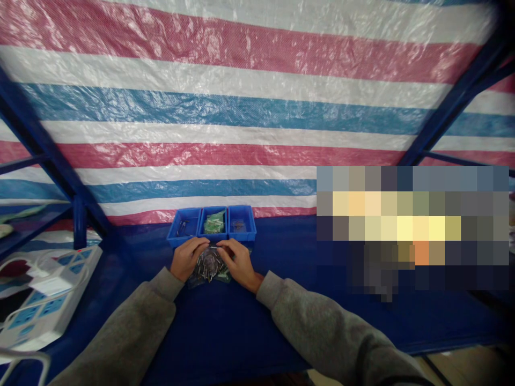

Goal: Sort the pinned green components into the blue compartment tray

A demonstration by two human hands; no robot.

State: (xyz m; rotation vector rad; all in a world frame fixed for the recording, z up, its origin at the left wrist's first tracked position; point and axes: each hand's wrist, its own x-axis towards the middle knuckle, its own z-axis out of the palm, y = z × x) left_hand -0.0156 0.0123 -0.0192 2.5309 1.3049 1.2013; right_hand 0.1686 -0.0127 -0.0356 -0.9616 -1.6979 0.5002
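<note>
My left hand (pixel 187 259) and my right hand (pixel 241 265) are close together over a clear plastic bag (pixel 197 281). Many thin metal pieces (pixel 210 264), like screws or pins, fill the bag, which lies on the blue table. The fingers of each hand are bent, with thumb and fingertips drawn together near the bag's far edge. Something small and pale may be between the fingertips, too small to name. Just beyond my hands stand three blue bins: the left bin (pixel 172 234) with a few thin metal pieces, the middle bin (pixel 214 208) with a green-and-clear packet (pixel 214 222), the right bin (pixel 252 225) with small pieces.
A large white power strip (pixel 60 316) with blue sockets and white cables lies on the left. Blue metal frame bars (pixel 48 153) rise at both sides. A striped plastic sheet (pixel 241 118) hangs behind the blue table (pixel 225 338). A pixelated patch hides the right side.
</note>
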